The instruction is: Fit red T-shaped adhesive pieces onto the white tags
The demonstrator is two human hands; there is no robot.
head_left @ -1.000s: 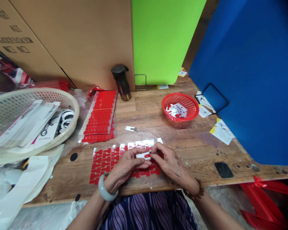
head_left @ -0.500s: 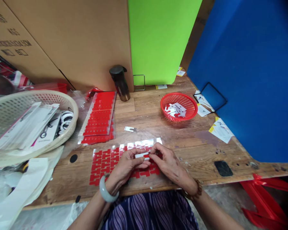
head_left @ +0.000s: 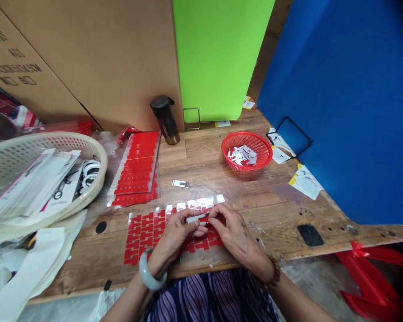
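My left hand is closed around a small flat pale plate, holding it between thumb and fingers. A piece of red sticker shows at the plate's right end. There the thumb and forefinger of my right hand are pinched together, at the red edge. Part of the plate is hidden by the fingers. Beneath both hands lies a clear sheet of red stickers. A loose slotted metal plate rests on the table just beyond the sheet.
A red basket holds several small plates, some with red on them. At the left stand a large cream basket of printed cards and stacked red sticker sheets. A dark flask is by the cardboard. Green and blue panels rise behind.
The view has shifted slightly. My hands stay together at the plate, and the right fingertips remain pinched at its red end with only a small movement.
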